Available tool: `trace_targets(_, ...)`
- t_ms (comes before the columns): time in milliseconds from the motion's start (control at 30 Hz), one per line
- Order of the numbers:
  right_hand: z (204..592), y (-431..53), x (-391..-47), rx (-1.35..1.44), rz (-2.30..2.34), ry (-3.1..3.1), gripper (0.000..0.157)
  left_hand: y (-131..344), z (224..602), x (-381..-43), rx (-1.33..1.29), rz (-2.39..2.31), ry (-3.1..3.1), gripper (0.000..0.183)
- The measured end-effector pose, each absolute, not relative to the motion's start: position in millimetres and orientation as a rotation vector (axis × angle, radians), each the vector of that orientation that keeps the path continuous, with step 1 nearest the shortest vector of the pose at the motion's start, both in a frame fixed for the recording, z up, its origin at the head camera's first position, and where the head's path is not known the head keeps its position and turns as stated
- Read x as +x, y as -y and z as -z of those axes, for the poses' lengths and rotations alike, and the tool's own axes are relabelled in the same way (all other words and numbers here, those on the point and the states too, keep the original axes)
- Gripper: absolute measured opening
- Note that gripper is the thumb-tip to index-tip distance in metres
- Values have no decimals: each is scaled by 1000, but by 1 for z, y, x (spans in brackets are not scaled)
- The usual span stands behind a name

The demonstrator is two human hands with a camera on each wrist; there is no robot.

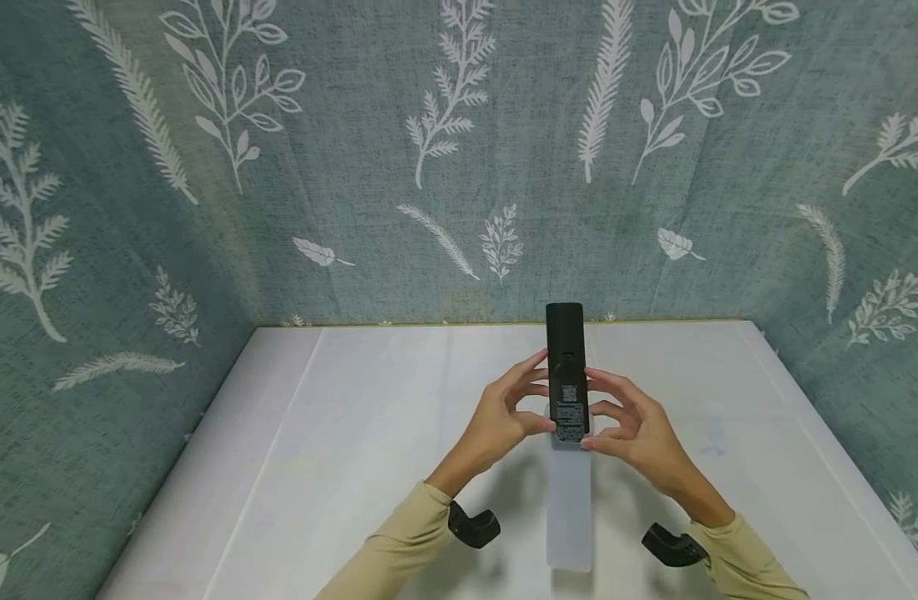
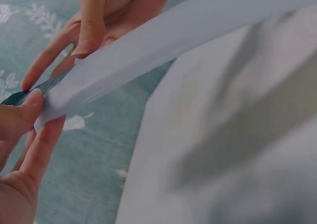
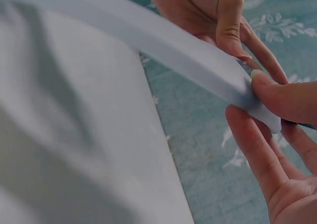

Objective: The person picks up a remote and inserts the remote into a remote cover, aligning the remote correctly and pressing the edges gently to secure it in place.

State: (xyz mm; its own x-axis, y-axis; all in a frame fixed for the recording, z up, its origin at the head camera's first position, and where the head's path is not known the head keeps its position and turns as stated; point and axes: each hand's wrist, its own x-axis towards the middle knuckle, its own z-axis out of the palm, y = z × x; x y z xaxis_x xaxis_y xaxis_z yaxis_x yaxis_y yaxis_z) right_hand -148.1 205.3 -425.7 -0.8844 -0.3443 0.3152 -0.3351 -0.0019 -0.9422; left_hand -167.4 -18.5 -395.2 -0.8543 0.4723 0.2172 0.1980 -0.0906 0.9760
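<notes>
Step in hand, I'd judge: working the remote control [image 1: 567,354] at the mouth of a translucent sleeve [image 1: 569,510]; in or out, can't tell. Both held above the table [image 1: 339,467], remote toward its back edge. Left hand [image 1: 498,419], right hand [image 1: 642,433] pinch opposite sides of the sleeve mouth. Next move calls for straight alignment. Count: one remote, one sleeve.

Left of the left hand [image 1: 500,412], a broad stretch of tabletop [image 1: 339,433] offers passage; right of the right hand [image 1: 639,429] there is room too, though less. Patterned fabric [image 1: 354,175] bounds the back and both sides. Between the forearms, the pale sleeve [image 1: 570,517] blocks the middle, leaving a lane on either side, narrowed by black wrist devices [image 1: 474,527]. The black remote [image 1: 567,367] fills the gap between the fingers.
</notes>
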Motion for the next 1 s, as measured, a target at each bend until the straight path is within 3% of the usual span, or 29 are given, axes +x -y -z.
trace_targets(200,417,-195,-149,-834,2084,-2141,84,32,407,-174,793,-2063,-1958,86)
trace_targets(1000,395,-158,-154,-1004,2161,-1948,86,75,383,-155,847,-2119,-1951,81)
